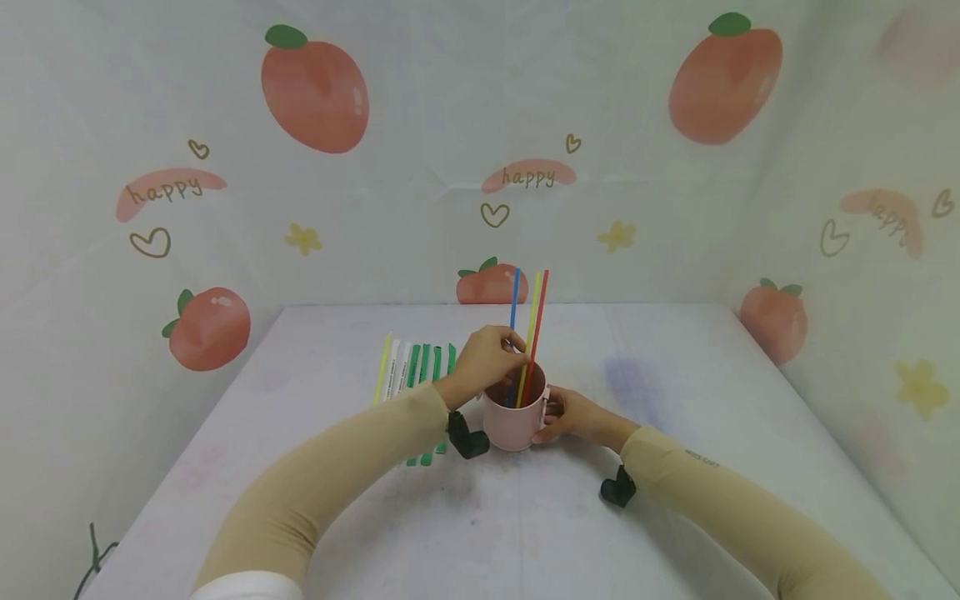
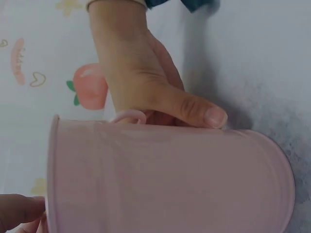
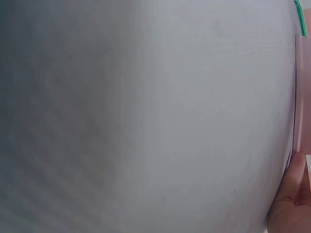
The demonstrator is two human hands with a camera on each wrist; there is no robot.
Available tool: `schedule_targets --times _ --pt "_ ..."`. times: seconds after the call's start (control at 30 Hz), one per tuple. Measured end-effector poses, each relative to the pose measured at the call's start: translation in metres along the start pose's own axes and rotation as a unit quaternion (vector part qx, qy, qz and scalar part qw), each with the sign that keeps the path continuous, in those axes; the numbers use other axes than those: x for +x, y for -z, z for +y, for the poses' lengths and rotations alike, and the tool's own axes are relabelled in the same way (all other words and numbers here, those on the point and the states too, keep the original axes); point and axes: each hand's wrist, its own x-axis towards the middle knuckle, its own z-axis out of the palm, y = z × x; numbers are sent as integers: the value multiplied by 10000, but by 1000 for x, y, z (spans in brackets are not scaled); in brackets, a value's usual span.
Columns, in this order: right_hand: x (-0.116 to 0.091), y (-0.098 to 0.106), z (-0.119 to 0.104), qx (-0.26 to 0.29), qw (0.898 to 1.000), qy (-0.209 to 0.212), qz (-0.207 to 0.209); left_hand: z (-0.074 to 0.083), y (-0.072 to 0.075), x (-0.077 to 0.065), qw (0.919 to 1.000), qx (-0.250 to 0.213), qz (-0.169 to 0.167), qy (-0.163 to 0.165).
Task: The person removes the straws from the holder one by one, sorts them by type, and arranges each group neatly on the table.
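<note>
A pink mug (image 1: 512,425) stands upright on the table, three slim drinking straws leaning in it: blue (image 1: 515,297), yellow (image 1: 534,308) and red (image 1: 542,308). At the mouth of the mug, my left hand (image 1: 487,358) pinches the yellow straw between thumb and fingers. That hand covers part of the blue straw. My right hand (image 1: 577,417) grips the mug by its handle (image 2: 130,115), with the thumb (image 2: 209,116) along the wall. In the right wrist view only the mug's edge (image 3: 303,97) and part of the right hand (image 3: 291,204) show.
Left of the mug lies a row of several long slim pieces: a yellow one (image 1: 383,367), white ones with dark print (image 1: 393,367) and green ones (image 1: 413,367). My left forearm passes over their near side. A white fabric backdrop with printed fruit (image 1: 491,285) borders the table.
</note>
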Motion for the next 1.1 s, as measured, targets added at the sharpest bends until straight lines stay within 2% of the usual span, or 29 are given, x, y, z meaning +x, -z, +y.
schedule_targets --times 0.2,0.4,0.53,0.63,0.8,0.87,0.97,1.1 --pt "0 -1 0 -40 10000 -8 10 -1 2 -6 9985 -546 -44 -90" --pt "1 -1 2 45 9999 100 -76 -1 8 -14 9972 -725 41 -186" --pt "1 0 2 88 9999 97 -96 -3 13 -17 9942 -1059 20 -207" --pt "1 -1 1 72 9998 117 -125 -6 17 -18 9911 -1286 91 -323" --pt "0 -1 0 94 9999 81 -114 -9 24 -19 9896 -1343 293 -431" --pt "1 -1 0 61 9999 71 -93 -9 28 -20 9867 -1536 317 -424" --pt "1 0 1 52 9999 55 -72 -8 35 -20 9778 -2020 334 -432" --pt "2 0 2 71 9999 52 -60 -6 45 -19 9701 -2331 469 -493"
